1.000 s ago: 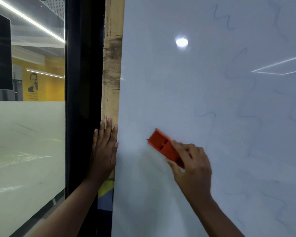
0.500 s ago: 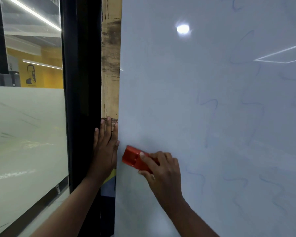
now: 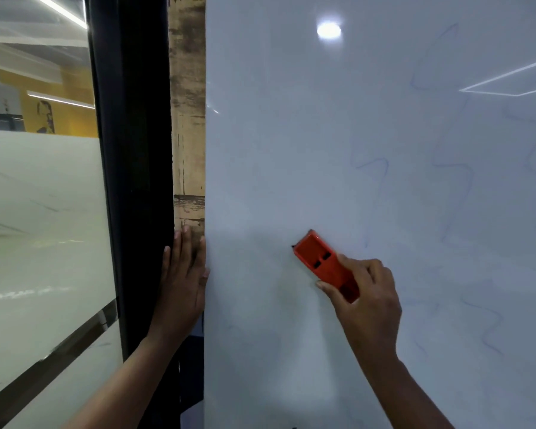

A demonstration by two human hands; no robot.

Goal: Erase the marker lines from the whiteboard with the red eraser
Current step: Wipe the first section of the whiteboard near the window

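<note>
A person's right hand (image 3: 367,292) grips a red rectangular plastic eraser (image 3: 325,265) against a glossy white whiteboard (image 3: 291,150), just below the centre of the frame. Fingers curl over the eraser's lower right end; its upper left end juts clear, tilted toward the upper left. The left hand (image 3: 184,274), at the lower middle left, lies flat with straight fingers along the board's left edge, grasping nothing, partly on a worn brown wooden strip (image 3: 188,119) and beside a black vertical frame post (image 3: 133,150).

Faint blue zigzag marker lines (image 3: 381,181) remain across the right half of the board; the left half around the eraser looks wiped. At least four separate squiggle trails can be made out, though they are too pale to count with certainty.

The eraser looks light and rigid, a hard shell with two dark slots on its back and a dark wiping face that peeps out at its upper corner. It should slide easily on the slick board, so steady pressure through the shell matters more than force; held by its long sides near one end, as here, it is likely to stay flat.

Count: one eraser, one whiteboard, two hands. A frosted glass partition (image 3: 41,227) fills the left of the frame.
</note>
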